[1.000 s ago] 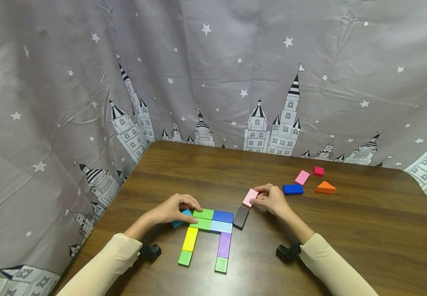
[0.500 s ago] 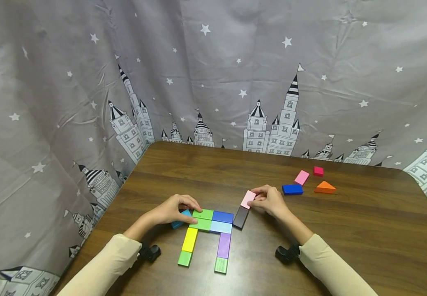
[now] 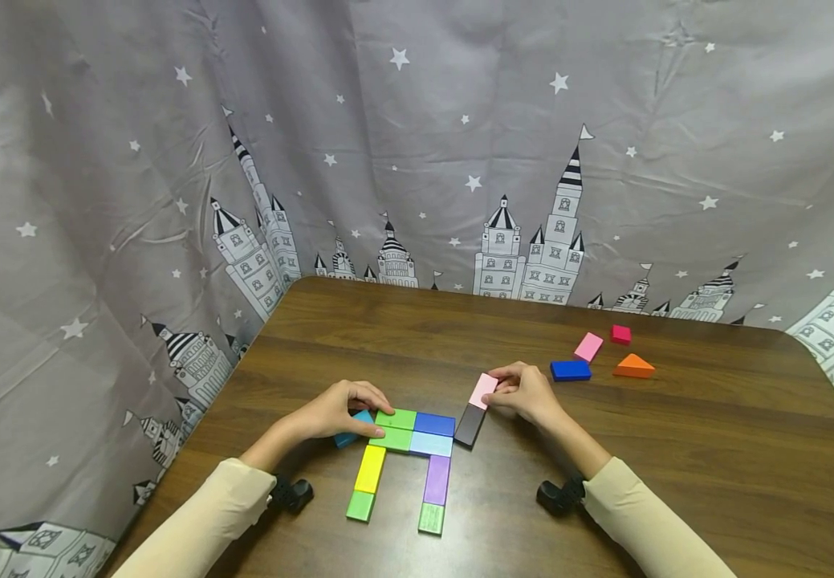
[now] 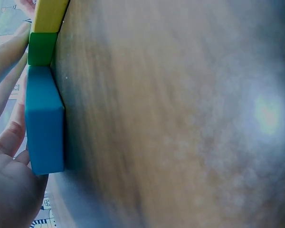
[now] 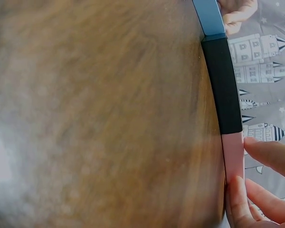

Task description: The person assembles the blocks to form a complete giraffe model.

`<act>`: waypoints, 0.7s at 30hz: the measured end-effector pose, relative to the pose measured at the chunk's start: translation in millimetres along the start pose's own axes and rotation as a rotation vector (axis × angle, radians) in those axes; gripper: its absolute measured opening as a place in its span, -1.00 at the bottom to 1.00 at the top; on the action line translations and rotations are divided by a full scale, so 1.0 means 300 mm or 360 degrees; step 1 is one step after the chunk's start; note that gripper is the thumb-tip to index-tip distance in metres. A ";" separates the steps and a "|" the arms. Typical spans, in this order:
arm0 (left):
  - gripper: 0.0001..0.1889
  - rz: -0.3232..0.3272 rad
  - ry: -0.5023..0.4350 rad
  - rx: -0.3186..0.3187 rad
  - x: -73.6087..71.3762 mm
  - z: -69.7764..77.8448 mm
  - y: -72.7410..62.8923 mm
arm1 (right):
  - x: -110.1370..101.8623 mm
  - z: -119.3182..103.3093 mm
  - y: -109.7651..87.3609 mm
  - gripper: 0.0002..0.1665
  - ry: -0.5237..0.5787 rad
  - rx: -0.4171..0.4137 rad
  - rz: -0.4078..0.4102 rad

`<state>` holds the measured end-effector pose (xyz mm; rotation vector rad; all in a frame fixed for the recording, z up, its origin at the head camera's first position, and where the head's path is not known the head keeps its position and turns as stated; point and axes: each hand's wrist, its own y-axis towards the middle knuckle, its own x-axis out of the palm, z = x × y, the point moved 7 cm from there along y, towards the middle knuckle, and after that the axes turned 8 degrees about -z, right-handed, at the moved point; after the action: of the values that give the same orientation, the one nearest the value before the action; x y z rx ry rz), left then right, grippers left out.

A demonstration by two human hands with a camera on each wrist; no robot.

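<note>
Right of lower centre, right hand (image 3: 530, 393) pinches light pink block (image 3: 483, 390), touching upper end of black block (image 3: 470, 425); left hand (image 3: 333, 409) rests extended fingers on green blocks (image 3: 399, 419). Looks like end-to-end alignment; next calls for clean release.

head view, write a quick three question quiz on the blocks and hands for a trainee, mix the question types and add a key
1. Short answer: which block does the right hand pinch?
2. True or false: bare table shows between the yellow block and the purple block.
3. Multiple choice: which block lies end to end with the one being pinched?
a) the yellow block
b) the black block
c) the orange triangular block

Key:
1. The light pink block.
2. True; the two lie apart.
3. b.
</note>
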<state>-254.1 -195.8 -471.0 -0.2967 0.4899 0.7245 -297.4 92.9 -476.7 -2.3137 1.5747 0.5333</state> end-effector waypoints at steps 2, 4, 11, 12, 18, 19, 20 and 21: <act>-0.69 0.0000 -0.0004 -0.0002 0.000 -0.002 0.001 | 0.000 -0.001 -0.001 -0.55 -0.0002 -0.0002 -0.0003; -0.69 -0.0001 -0.0005 -0.0001 0.000 -0.003 0.002 | 0.000 -0.003 -0.001 -0.55 -0.0005 -0.0003 -0.0004; -0.69 0.0002 -0.0002 -0.0001 0.000 -0.004 0.002 | 0.001 -0.002 -0.002 -0.54 0.0028 -0.0016 -0.0011; -0.69 0.0001 -0.0001 0.0001 0.000 -0.003 0.002 | 0.001 0.000 -0.003 -0.54 0.0048 -0.0015 -0.0011; -0.69 0.0004 0.0003 0.0006 0.000 -0.005 0.000 | -0.030 0.008 -0.006 -0.53 0.0134 0.0000 0.0070; -0.69 0.0004 0.0002 0.0007 -0.001 -0.004 0.000 | -0.040 0.010 -0.007 -0.53 0.0137 -0.0003 0.0099; -0.69 0.0003 0.0003 0.0004 -0.001 -0.005 0.000 | -0.051 0.012 -0.009 -0.53 0.0137 -0.0008 0.0132; -0.69 0.0002 0.0002 0.0001 -0.002 -0.006 0.001 | -0.061 0.015 -0.010 -0.54 0.0144 -0.0010 0.0162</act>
<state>-255.2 -196.7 -472.3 -0.2961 0.4920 0.7254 -301.3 111.1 -472.1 -2.3016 1.7423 0.4630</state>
